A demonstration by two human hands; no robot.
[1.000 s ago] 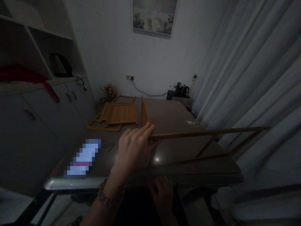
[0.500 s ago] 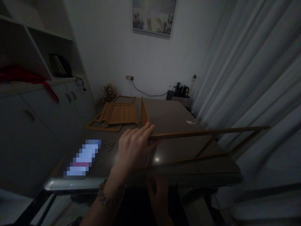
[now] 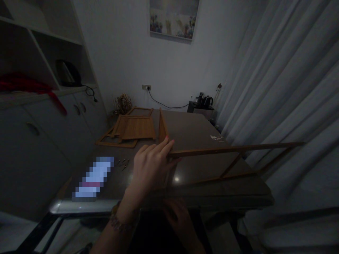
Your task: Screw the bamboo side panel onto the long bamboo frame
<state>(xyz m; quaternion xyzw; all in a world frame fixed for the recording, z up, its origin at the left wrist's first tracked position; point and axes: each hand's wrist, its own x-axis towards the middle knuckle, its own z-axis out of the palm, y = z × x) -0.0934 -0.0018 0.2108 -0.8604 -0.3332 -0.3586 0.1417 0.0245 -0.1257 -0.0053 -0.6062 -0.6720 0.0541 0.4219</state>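
My left hand grips the near end of a long wooden frame that stands on edge across the dark table; the frame reaches out past the table's right side. My right hand is low, under the table's front edge, in deep shadow, and its fingers do not show clearly. Several small screws lie on the table just left of my left hand.
More wooden panels and frames lie stacked at the table's far left, one piece upright. A blurred-out flat item rests near the front left. Cabinets with a kettle stand to the left; curtains hang to the right.
My right hand has shifted slightly under the table edge. My left hand and the wooden frame have stayed where they were.
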